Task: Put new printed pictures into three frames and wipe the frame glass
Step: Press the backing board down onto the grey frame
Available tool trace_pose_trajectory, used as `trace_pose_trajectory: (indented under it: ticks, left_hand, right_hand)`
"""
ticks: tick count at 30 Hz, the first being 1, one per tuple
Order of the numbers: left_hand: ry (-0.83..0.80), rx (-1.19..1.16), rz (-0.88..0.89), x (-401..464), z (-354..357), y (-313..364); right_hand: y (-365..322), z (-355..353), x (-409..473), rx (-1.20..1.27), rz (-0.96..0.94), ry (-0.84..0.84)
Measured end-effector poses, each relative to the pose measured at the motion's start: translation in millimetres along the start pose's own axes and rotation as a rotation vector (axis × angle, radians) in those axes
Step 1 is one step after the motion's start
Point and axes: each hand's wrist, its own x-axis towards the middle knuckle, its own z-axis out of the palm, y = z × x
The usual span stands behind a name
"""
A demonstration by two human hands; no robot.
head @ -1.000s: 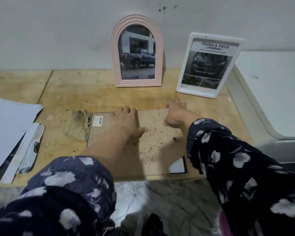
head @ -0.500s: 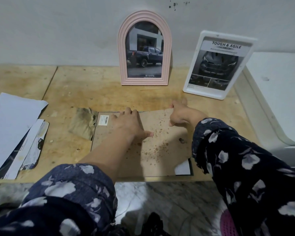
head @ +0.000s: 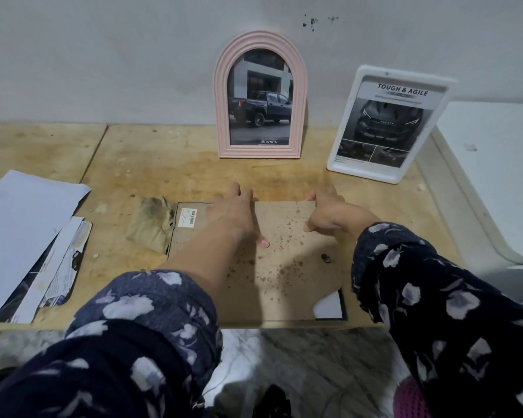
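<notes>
A black picture frame (head: 341,317) lies face down near the table's front edge, covered by its spotted brown backing board (head: 284,267). A white print corner (head: 329,306) shows at the near right. My left hand (head: 236,215) presses flat on the board, fingers reaching its far edge. My right hand (head: 323,212) grips the board's far right edge, fingers curled over it and thumb on top. A pink arched frame (head: 222,101) and a white frame (head: 366,173), both holding truck pictures, stand against the wall.
A crumpled tan cloth (head: 151,224) lies just left of the face-down frame. Loose papers (head: 21,224) are stacked at the left of the wooden table (head: 163,170). A white appliance top (head: 495,176) borders the table on the right.
Both hands stay at the board's far edge, the left fingers reaching slightly farther over it. My head has moved, so the view has shifted.
</notes>
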Motion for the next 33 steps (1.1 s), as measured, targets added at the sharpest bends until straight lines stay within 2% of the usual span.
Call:
trace_pose_trajectory:
  ticks: [4,10,14,18,20,23,28,33]
  left_hand:
    - [0.060,-0.059,0.004,3,1,0]
    - [0.087,-0.037,0.008,4,3,-1]
    - [0.118,-0.073,0.039,2,4,-3]
    - [0.221,-0.156,0.094,-6,12,-20]
    - [0.234,-0.043,0.027,-11,13,-36]
    - [0.149,0.143,-0.013,-19,13,-55]
    - [-0.036,0.175,0.013,-16,9,-62]
    - [-0.078,0.190,0.019,-8,10,-68]
  right_hand:
    - [-9,8,-9,-0.184,-0.055,0.032]
    - [-43,24,-14,-0.161,-0.255,0.097]
    - [-52,23,-9,-0.166,-0.231,0.081]
    - [-53,17,2,-0.193,-0.132,0.004]
    - [-53,18,6,-0.205,-0.105,-0.006]
    - [-52,22,12,-0.215,-0.089,-0.009]
    - [-53,25,17,-0.206,-0.070,-0.039]
    - [-54,21,20,-0.193,-0.084,-0.064]
